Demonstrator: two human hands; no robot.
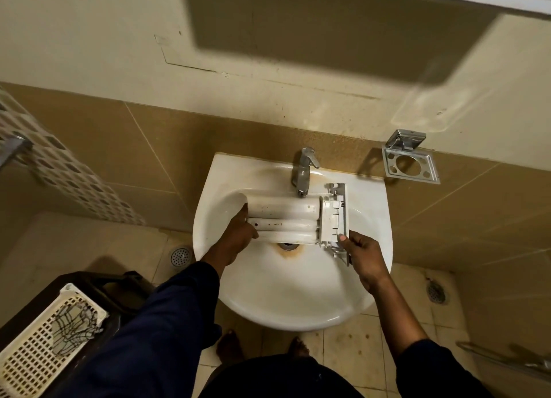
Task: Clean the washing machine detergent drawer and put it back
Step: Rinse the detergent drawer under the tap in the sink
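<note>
Head camera gives me the white plastic detergent drawer [286, 222] lying sideways over the white ceramic basin [298, 308], underside up, just below the chrome tap [303, 171]. I see the left hand [238, 239] gripping its rear end and the right hand [362, 253] pinching its front end.

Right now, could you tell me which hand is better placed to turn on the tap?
Probably the right hand: it only pinches a front corner of the drawer, while the left hand grips the other end. The tap stands just behind the drawer.
</note>
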